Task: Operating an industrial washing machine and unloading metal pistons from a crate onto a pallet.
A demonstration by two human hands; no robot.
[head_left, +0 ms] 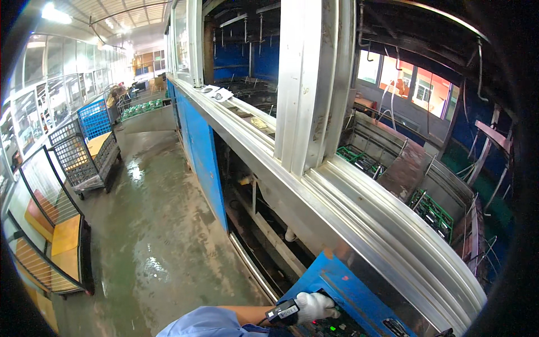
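My left hand, in a white glove, reaches in from the lower edge with a pale blue sleeve behind it. A small black device is strapped at its wrist. The fingers are curled and pressed together at a dark control panel set in a blue sheet-metal cover. Small green and red lights glow just below the fingers. Whatever the fingers grip, if anything, is hidden. A dark oval fitting sits on the cover to the right. My right hand is out of view.
A long metal sill and upright post frame the machine beside me. Inside are green racks holding dark parts. An open bay lies below the sill. Wheeled cage carts stand left on a wet floor.
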